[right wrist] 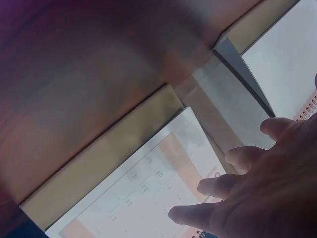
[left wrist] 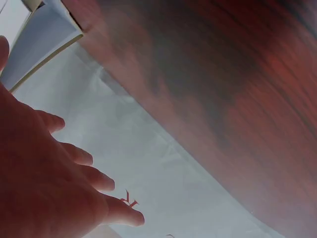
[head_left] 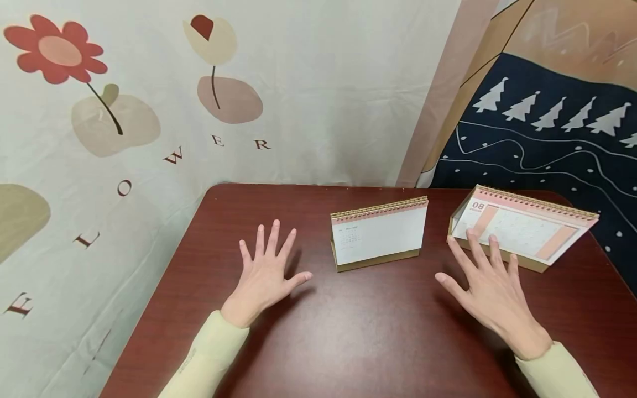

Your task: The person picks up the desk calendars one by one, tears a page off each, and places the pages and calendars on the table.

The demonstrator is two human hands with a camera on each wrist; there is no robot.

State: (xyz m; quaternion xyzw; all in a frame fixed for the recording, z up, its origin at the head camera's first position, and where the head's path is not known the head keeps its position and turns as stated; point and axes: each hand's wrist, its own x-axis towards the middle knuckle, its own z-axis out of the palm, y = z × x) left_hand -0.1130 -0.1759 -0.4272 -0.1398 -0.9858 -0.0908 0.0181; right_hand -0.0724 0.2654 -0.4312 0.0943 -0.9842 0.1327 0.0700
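Note:
Two spiral-bound desk calendars stand like tents on the table. The middle calendar (head_left: pixel 380 235) has a mostly white page with small print at its left. To its right, the other calendar (head_left: pixel 522 226) shows "08" and a pink-striped date grid; it fills the lower part of the right wrist view (right wrist: pixel 143 178). My left hand (head_left: pixel 266 276) is spread, palm down, left of the middle calendar and holds nothing. Fingers spread as well, my right hand (head_left: pixel 492 293) is in front of the "08" calendar, its fingertips overlapping that calendar's lower left in the head view.
The dark red wooden table (head_left: pixel 348 342) ends at a pale wall cloth (head_left: pixel 318 110) printed with flowers and letters. Behind the right calendar hangs a dark blue cloth (head_left: pixel 537 138) with white trees.

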